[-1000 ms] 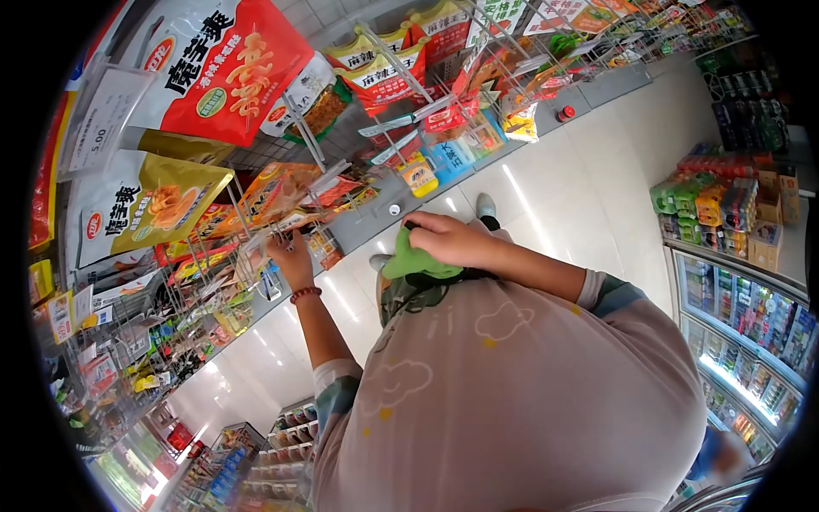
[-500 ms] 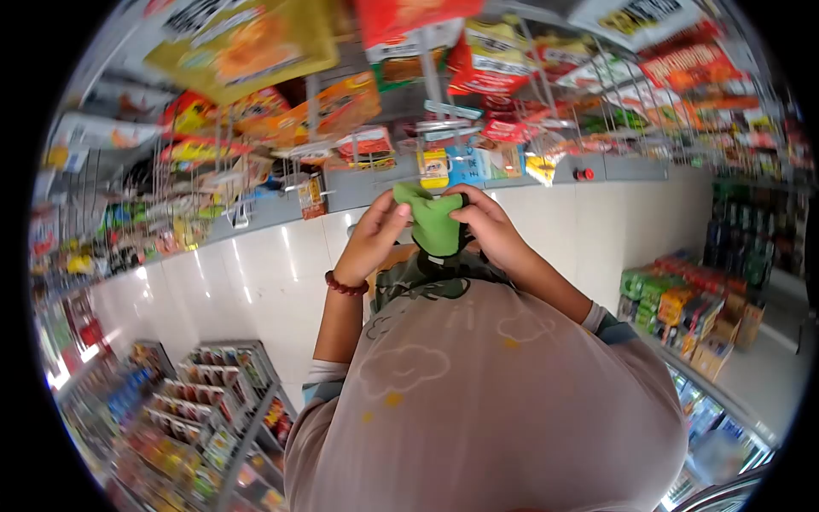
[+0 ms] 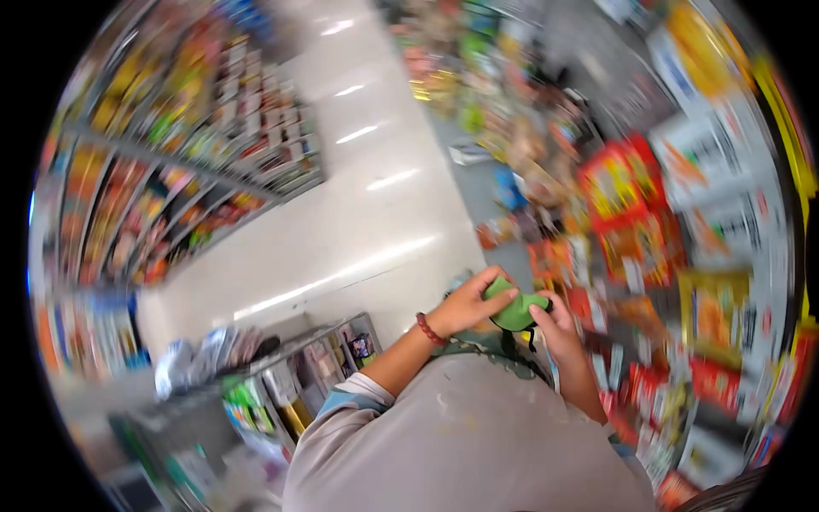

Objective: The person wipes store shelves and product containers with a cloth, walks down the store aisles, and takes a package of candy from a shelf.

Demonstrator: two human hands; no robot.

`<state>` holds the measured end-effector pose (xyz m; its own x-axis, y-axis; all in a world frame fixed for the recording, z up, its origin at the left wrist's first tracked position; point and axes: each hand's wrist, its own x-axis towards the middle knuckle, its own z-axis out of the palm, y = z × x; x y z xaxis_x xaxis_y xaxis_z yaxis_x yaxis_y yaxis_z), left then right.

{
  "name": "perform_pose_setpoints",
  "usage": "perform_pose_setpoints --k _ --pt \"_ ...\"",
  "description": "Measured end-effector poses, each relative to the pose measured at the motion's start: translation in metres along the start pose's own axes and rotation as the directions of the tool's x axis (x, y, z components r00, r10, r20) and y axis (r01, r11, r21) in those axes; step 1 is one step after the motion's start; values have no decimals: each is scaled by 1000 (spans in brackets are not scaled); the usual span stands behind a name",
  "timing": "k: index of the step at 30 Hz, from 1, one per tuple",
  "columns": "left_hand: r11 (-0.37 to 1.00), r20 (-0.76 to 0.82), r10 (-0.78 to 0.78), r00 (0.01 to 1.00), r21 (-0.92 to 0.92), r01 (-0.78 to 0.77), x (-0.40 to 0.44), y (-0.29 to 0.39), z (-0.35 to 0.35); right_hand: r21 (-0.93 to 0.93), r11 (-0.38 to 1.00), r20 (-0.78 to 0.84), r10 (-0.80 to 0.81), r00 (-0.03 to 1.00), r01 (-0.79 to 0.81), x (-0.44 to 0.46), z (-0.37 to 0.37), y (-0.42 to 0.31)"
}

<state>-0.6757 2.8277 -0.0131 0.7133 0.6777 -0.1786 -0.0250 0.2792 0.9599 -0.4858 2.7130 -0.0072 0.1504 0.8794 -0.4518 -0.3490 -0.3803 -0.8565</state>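
A small green cloth (image 3: 514, 316) with black edging is held between my two hands, in front of my waist. My left hand (image 3: 472, 305) pinches its left side, thumb on top, with a dark red bead bracelet (image 3: 430, 330) round the wrist. On the other side, my right hand (image 3: 559, 322) grips the edge between thumb and fingers. A dark cord or strip hangs below the cloth. Whether anything is inside it cannot be seen.
Racks of packaged snacks (image 3: 631, 192) line the right side, close to my right arm. A pale tiled floor (image 3: 367, 230) runs down the aisle. Goods shelves (image 3: 188, 171) stand at upper left, and a counter-like rack (image 3: 294, 363) is at lower left.
My view has swung round, so the snack racks now lie at the right and the aisle ahead. Both hands keep hold of the green cloth, which now looks more bunched.
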Motion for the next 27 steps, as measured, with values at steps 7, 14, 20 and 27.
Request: perform_pose_setpoints --k 7,14,20,27 --pt "977 -680 190 708 203 -67 -101 26 -73 -233 972 467 116 877 -5 104 137 -12" --pt "998 -950 52 308 63 28 -175 6 -69 -369 928 708 245 663 51 119 219 6" --pt "991 -967 3 253 -31 -130 -197 10 -85 -454 861 803 285 523 227 128 264 -2" --pt "954 -963 16 270 -67 -293 -207 46 -142 -515 779 823 334 459 358 163 323 -20"
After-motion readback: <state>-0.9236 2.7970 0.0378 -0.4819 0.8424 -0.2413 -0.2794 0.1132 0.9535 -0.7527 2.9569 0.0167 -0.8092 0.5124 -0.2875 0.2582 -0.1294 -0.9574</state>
